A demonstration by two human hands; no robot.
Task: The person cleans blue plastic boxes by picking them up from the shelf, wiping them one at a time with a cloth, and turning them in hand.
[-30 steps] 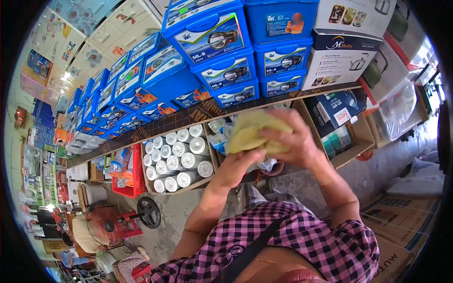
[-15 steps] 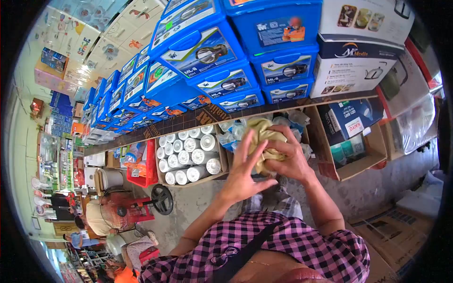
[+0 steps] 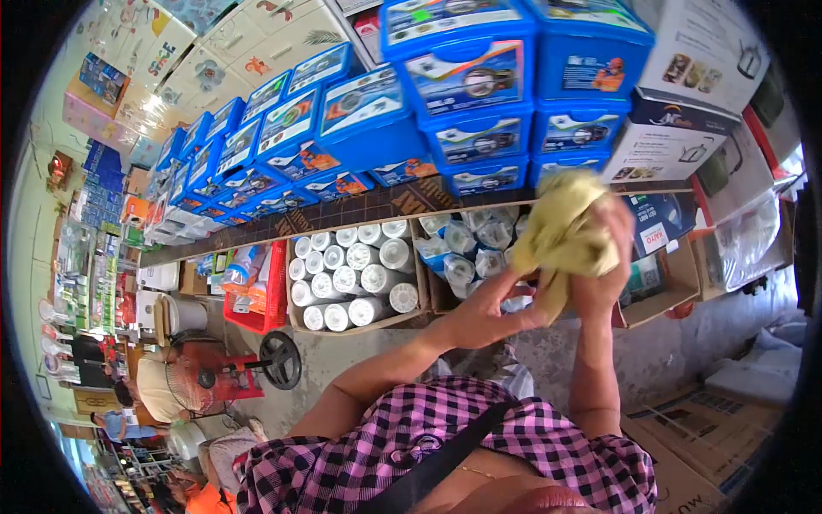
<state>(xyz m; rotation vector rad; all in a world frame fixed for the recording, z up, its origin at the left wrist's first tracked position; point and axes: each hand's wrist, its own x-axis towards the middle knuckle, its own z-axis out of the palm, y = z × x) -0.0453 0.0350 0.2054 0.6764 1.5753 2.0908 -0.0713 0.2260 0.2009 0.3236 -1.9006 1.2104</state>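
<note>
A crumpled yellow cloth (image 3: 565,227) is bunched in front of me, raised near the shelf edge. My right hand (image 3: 604,265) grips it from the right side, its fingers wrapped round the bundle and partly blurred. At the lower left, my left hand (image 3: 488,315) has its thumb and fingers around a hanging end of the cloth; some of its fingertips are hidden behind the fabric. Beneath and beyond the cloth stands a cardboard box of plastic-wrapped items (image 3: 467,244) with white and blue parts.
Blue boxes (image 3: 471,81) with headlamp pictures are stacked on the shelf (image 3: 342,212), beside white kettle boxes (image 3: 664,141). Below are a carton of white cylinders (image 3: 360,274), a red basket (image 3: 257,319) and an open carton (image 3: 655,313). A red fan (image 3: 201,377) and other people are at left.
The cloth and both hands have moved right and the view has shifted. My left hand, spread open beside the cloth before, has closed on its lower end. The right hand still holds the cloth.
</note>
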